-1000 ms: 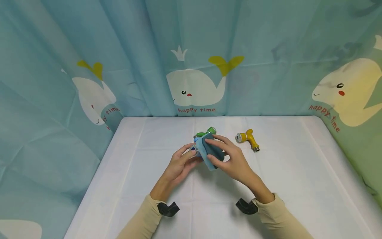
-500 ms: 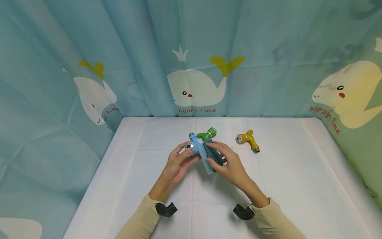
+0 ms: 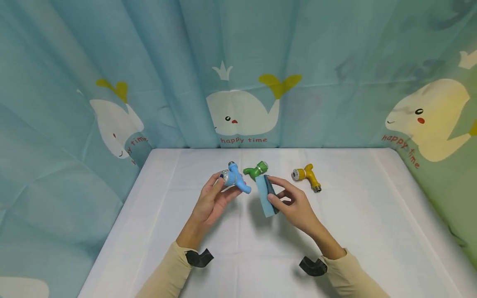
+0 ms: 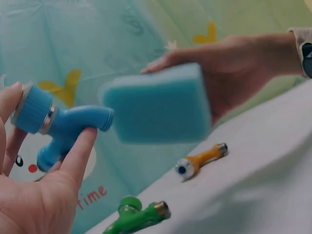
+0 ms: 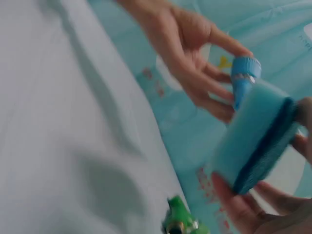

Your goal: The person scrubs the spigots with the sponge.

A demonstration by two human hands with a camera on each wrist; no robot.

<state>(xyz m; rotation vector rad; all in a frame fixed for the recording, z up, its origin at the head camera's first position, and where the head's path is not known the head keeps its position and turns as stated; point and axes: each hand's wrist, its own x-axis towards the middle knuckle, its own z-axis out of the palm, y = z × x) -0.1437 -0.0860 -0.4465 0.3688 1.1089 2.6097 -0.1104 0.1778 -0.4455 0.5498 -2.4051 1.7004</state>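
A light-blue tap [image 3: 236,178] with a silver-trimmed knob is held above the table by my left hand [image 3: 210,203], thumb on the knob and fingers under the body. Its spout points toward the sponge in the left wrist view. My right hand [image 3: 296,205] grips a two-layer sponge [image 3: 263,196], light blue on one face and dark blue on the scouring side. In the head view a gap separates sponge and tap. A green tap [image 3: 256,170] lies on the table just beyond the hands, partly behind the sponge.
A yellow tap [image 3: 307,177] lies on the white-covered table [image 3: 372,215] to the right of the green one. A blue curtain [image 3: 167,82] printed with whales hangs behind the table and along its sides.
The sponge has come away from the blue tap. My left hand has moved left with the tap and turned it, so its spout now shows; the right hand still holds the sponge.
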